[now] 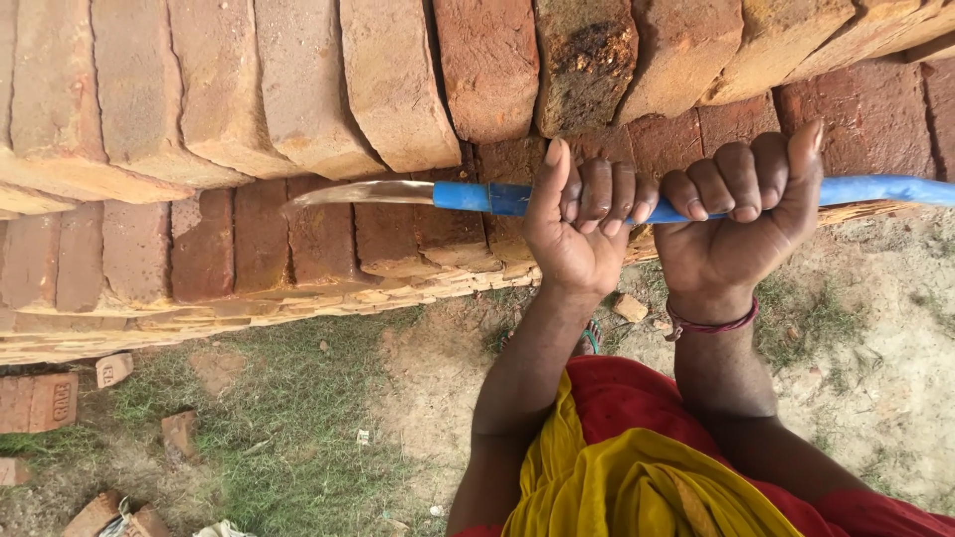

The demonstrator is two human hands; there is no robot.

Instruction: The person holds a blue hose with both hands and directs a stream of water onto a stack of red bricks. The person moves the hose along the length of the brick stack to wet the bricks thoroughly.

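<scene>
Stacked red bricks (298,99) over patchy grass (288,418), both hands' fingers (597,194) clamped on blue-handled blade (497,197)

Outdoor brickyard or building site: stacked red bricks (298,99), bare dirt, grass.

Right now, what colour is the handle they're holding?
Bright blue handle, gripped by both hands; head view.

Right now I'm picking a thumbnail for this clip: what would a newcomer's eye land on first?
First, the two fists mid-frame: the left hand and right hand are clenched side by side on a blue-handled tool. Its metal blade points left against the stacked red bricks filling the top. Below, a red and yellow garment stands out against the patchy grass.
</scene>
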